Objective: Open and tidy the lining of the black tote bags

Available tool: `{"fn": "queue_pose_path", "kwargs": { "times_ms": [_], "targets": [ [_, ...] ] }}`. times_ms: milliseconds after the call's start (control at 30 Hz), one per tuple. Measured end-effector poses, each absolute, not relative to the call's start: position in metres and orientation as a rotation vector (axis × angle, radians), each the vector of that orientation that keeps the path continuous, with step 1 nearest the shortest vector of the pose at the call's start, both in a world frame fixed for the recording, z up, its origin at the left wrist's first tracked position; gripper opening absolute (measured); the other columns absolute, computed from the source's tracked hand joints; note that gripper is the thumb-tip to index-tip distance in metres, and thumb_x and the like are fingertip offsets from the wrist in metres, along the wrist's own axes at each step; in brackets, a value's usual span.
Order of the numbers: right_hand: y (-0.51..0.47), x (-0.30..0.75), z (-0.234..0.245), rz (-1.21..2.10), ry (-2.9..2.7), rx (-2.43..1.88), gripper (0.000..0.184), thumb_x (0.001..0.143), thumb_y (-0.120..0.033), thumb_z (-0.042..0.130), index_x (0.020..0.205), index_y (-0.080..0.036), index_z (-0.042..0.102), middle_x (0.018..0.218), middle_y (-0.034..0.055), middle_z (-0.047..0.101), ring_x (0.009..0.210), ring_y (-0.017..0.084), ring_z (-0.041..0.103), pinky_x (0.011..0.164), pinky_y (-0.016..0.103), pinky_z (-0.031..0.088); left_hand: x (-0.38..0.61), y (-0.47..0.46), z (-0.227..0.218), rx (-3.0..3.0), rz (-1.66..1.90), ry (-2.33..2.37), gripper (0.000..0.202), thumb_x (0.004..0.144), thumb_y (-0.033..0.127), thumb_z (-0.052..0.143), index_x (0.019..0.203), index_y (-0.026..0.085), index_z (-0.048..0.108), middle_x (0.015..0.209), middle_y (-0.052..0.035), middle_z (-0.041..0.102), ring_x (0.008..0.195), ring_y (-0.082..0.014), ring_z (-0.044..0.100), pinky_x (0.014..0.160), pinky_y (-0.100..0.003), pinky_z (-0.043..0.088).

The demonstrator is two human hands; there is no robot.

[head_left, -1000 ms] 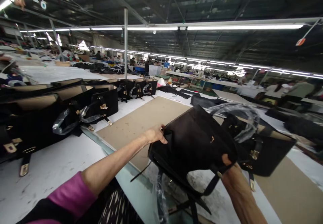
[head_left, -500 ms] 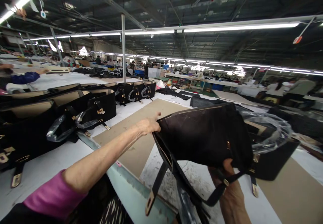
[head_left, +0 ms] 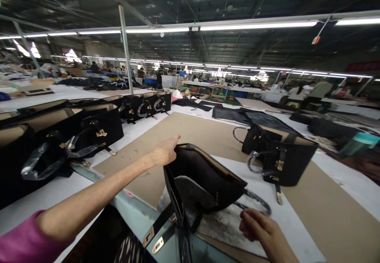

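Observation:
Near the table edge stands a black handbag, tilted, its mouth gaping towards me and its dark lining showing. My left hand is closed on the bag's upper left corner, with the index finger stretched forward. Two straps with gold metal plates hang from the bag's near side over the table edge. On its far right side a thin handle loop sticks out. My right hand is just in front of that loop, apart from the bag, with fingers curled and nothing visible in them.
Rows of black handbags with plastic-wrapped handles fill the table's left side. More finished bags stand at right. Brown board and white sheets cover the tabletop. Flat black pieces lie further back, a teal-lidded bottle far right.
The bag has been lowered and turned, its mouth now facing me more. My right hand has let go of its side and drawn away. The view has swung right.

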State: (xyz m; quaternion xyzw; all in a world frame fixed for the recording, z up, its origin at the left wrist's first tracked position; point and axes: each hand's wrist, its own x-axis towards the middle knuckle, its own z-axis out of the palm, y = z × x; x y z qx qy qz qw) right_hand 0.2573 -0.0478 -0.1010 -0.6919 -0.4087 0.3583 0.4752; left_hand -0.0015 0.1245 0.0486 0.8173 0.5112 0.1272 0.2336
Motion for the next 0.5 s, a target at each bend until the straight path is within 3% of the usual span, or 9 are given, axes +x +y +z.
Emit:
{"fn": "queue_pose_path", "kwargs": {
  "times_ms": [33, 133, 233, 333, 500],
  "targets": [
    [-0.051, 0.259, -0.083, 0.716, -1.084, -1.732, 0.037, 0.066, -0.054, 0.049, 0.071, -0.020, 0.059, 0.057, 0.0023, 0.060, 0.054, 0.017, 0.056, 0.051, 0.027, 0.045, -0.001, 0.123, 0.047, 2.316, 0.382, 1.386, 0.075, 0.056, -0.001, 0.038, 0.128, 0.015, 0.029, 0.123, -0.0149, 0.043, 0.113, -0.0261, 0.040, 0.092, -0.037, 0.033],
    [-0.049, 0.263, -0.040, 0.244, -1.248, -1.869, 0.041, 0.065, -0.052, 0.053, 0.095, -0.024, 0.055, 0.094, 0.0044, 0.061, 0.085, 0.023, 0.055, 0.058, 0.027, 0.045, 0.004, 0.117, 0.045, 2.591, 0.554, 1.245, 0.074, 0.054, -0.003, 0.038, 0.125, 0.017, 0.033, 0.127, -0.0111, 0.039, 0.116, -0.0250, 0.034, 0.097, -0.039, 0.028],
    [-0.032, 0.264, -0.020, 0.096, -1.406, -1.863, 0.054, 0.067, -0.049, 0.052, 0.114, -0.025, 0.043, 0.119, 0.0059, 0.048, 0.100, 0.026, 0.048, 0.059, 0.028, 0.045, 0.012, 0.110, 0.048, 2.805, 0.665, 0.926, 0.067, 0.057, -0.002, 0.041, 0.120, 0.021, 0.039, 0.132, -0.0063, 0.032, 0.120, -0.0234, 0.027, 0.100, -0.039, 0.024],
    [-0.011, 0.263, -0.015, 0.229, -1.502, -1.840, 0.055, 0.070, -0.043, 0.051, 0.121, -0.026, 0.035, 0.120, 0.0055, 0.047, 0.103, 0.024, 0.047, 0.068, 0.030, 0.045, 0.021, 0.111, 0.054, 2.866, 0.664, 0.685, 0.048, 0.064, 0.002, 0.046, 0.108, 0.021, 0.049, 0.132, -0.0047, 0.030, 0.120, -0.0232, 0.026, 0.100, -0.039, 0.024],
    [0.010, 0.257, -0.015, 0.348, -1.557, -1.739, 0.043, 0.072, -0.035, 0.050, 0.113, -0.026, 0.041, 0.111, 0.0028, 0.053, 0.098, 0.020, 0.049, 0.081, 0.033, 0.040, 0.042, 0.116, 0.063, 2.901, 0.583, 0.479, 0.036, 0.069, 0.006, 0.050, 0.100, 0.024, 0.056, 0.132, -0.0017, 0.031, 0.121, -0.0240, 0.027, 0.098, -0.040, 0.026]
  ]
}}
